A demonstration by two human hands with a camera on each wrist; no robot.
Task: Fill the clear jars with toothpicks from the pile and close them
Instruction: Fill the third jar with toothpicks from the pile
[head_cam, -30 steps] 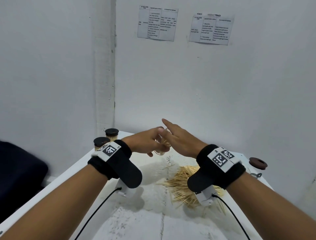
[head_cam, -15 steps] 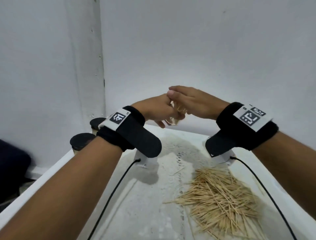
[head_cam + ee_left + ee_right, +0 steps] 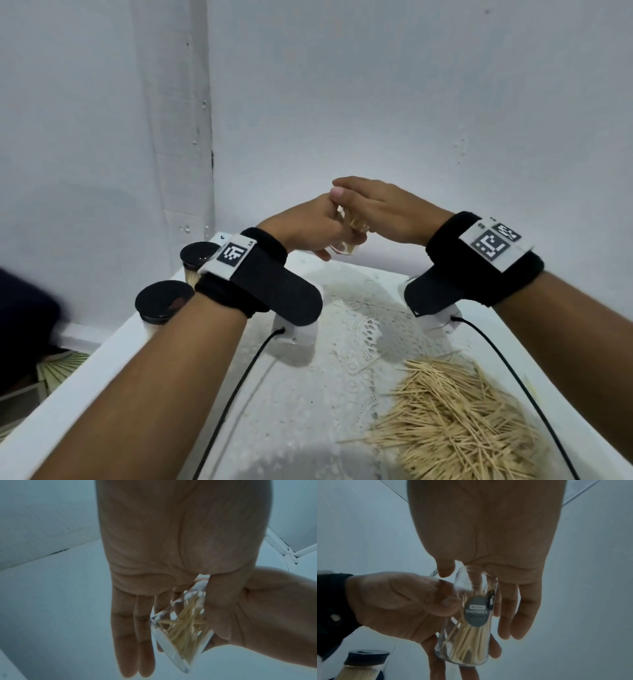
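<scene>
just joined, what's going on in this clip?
A person is filling a clear jar with toothpicks. The left hand grips the jar, raised above the white table; it is part full with no lid on. The right hand lies flat over the jar's mouth, fingers straight. Two lidded jars stand at the table's left edge, and the loose toothpick pile lies to the right.

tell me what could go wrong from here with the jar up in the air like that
The jar has no lid and is held above the table; only the right hand's palm covers its mouth, so toothpicks could spill if the palm lifts.
The left hand holds smooth glass with few fingers curled; a slip would drop it.
The left forearm is close to two closed jars at the table's edge and might knock one off.
</scene>
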